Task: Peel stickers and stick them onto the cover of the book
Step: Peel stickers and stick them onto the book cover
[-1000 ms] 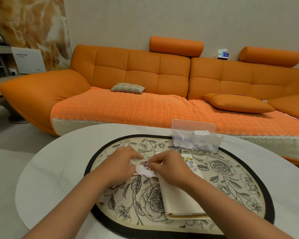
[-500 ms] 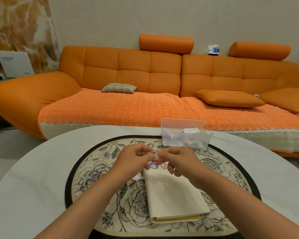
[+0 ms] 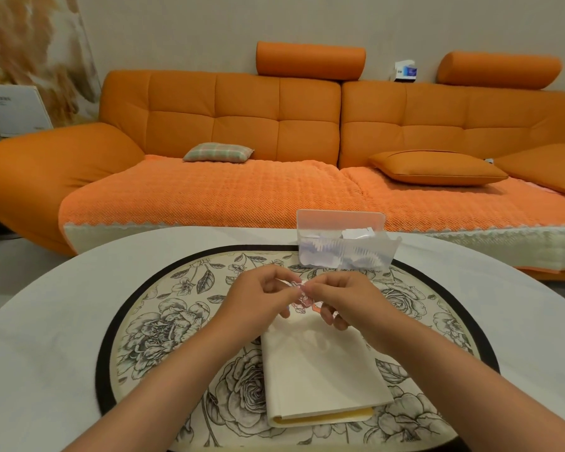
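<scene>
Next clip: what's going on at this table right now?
A person at a white table holds a small sticker between both hands. The left hand and the right hand each pinch it at the fingertips, above the far end of a cream book. The book lies closed on a floral mat. A clear plastic box holding paper pieces stands beyond the hands. The sticker looks not yet pressed onto the cover.

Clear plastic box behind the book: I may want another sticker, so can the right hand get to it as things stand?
Probably yes: nothing lies between the right hand and the clear plastic box, but its fingers are busy pinching a sticker.
</scene>
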`<state>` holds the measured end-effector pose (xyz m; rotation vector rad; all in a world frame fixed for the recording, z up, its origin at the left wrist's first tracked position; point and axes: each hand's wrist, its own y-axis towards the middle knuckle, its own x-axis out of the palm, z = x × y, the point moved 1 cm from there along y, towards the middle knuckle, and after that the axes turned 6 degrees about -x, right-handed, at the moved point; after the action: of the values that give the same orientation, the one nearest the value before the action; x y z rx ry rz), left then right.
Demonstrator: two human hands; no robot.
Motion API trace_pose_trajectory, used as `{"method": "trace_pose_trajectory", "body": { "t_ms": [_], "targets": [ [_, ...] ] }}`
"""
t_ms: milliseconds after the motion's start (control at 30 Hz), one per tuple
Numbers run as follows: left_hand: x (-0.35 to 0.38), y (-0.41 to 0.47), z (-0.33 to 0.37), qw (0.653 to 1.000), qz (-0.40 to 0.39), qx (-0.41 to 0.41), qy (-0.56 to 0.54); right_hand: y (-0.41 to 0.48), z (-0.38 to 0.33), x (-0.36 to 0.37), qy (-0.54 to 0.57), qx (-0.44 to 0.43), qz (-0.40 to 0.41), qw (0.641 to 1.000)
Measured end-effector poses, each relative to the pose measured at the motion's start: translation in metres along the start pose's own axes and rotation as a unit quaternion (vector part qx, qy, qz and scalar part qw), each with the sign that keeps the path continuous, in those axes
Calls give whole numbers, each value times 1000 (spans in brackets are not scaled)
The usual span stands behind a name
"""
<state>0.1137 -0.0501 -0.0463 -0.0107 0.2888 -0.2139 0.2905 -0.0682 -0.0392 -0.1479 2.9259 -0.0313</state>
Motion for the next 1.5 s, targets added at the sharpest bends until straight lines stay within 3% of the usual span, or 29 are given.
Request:
{"method": "trace_pose_trajectory", "body": {
  "t_ms": [167, 433, 600, 767, 1067, 1333, 1500],
  "targets": [
    [1, 4, -4, 1000, 1, -22, -7, 1, 3, -4, -14, -3, 2, 1000],
    [1, 5, -5, 999, -18, 20, 43, -2, -1, -6, -43, -19, 8, 999],
    [-1, 3, -1, 999, 17, 24, 45, -2, -3, -5, -25, -26, 32, 999],
    [0, 4, 1, 998, 17, 13, 57, -3, -5, -2, -91, -62, 49, 993],
    [-1, -1, 7, 996, 23, 17, 90, -8, -6, 4, -318, -164, 109, 928],
    [-5, 0, 19, 995, 43, 35, 84, -3, -7, 11, -309, -215, 175, 910],
    [-6, 0, 21, 993, 56, 42, 91, -4, -8, 15, -391, -303, 237, 836]
  ]
}}
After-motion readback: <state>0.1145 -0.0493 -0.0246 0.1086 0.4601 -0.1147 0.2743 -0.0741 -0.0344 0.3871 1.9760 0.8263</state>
